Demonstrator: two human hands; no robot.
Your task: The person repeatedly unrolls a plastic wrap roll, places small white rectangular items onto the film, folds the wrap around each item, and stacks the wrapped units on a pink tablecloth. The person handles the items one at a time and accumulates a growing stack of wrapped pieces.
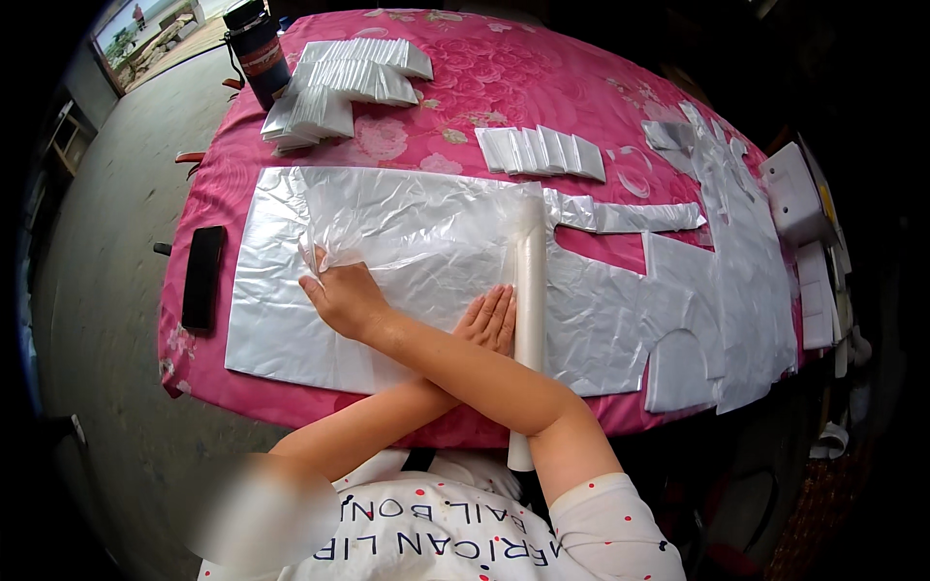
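Note:
My forearms cross over the table. My right hand is closed on the bunched edge of a clear plastic film, at the left. This film stretches from a long whitish roll lying across the silvery plastic sheets. The roll's near end sticks out past the table edge. My left hand lies flat beside the roll, fingers stretched out, pressing on the sheets. To the right of the roll, more silvery sheets with cut-out curved edges lie spread.
A pink flowered cloth covers the table. Folded plastic packets sit in rows at the back left, and another row at the back middle. A dark bottle stands far left; a black phone lies nearer. White boxes border the right.

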